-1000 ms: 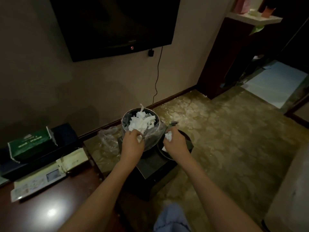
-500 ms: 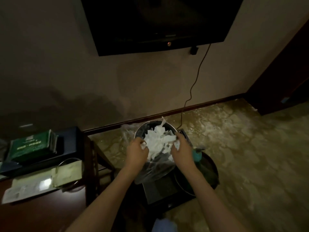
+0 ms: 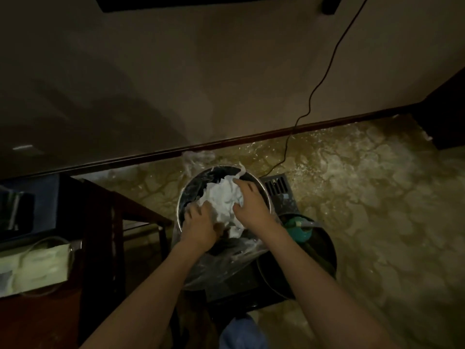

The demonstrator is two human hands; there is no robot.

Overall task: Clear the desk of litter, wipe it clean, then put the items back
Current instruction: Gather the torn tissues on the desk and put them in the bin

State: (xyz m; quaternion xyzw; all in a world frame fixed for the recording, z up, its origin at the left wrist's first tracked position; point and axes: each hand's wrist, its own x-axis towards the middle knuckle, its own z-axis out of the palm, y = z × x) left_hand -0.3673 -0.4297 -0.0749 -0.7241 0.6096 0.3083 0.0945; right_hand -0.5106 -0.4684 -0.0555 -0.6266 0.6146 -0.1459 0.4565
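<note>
While both hands press down, the white paper litter (image 3: 222,201) sits heaped in the bin (image 3: 181,205) directly beneath them. Left hand (image 3: 201,224) curls into its near-left edge — right hand (image 3: 250,206), fingers spread, covers the right side, equally near.

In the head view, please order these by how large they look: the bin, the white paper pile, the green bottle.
1. Bin, its rim ringing the paper.
2. Paper pile, partly hidden by both hands.
3. Green bottle, smallest, only partly visible.
All lie at similar distance, so the order seems safe.
</note>
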